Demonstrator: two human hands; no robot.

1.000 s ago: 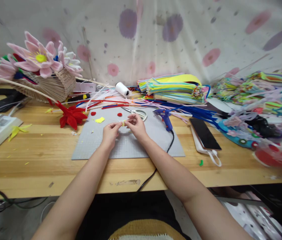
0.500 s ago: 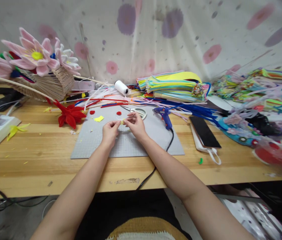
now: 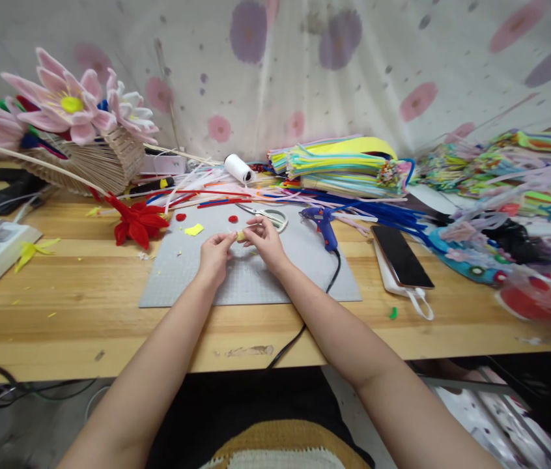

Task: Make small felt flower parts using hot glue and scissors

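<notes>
Left hand (image 3: pixel 215 255) pinching small yellow piece (image 3: pixel 241 236) at fingertips.

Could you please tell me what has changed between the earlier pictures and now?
Very little: the camera view has tipped slightly downward. The left hand and right hand still hold the small yellow piece between them, with nothing visibly taken up or let go. The scissors, blue glue gun and phone stayed put.
</notes>
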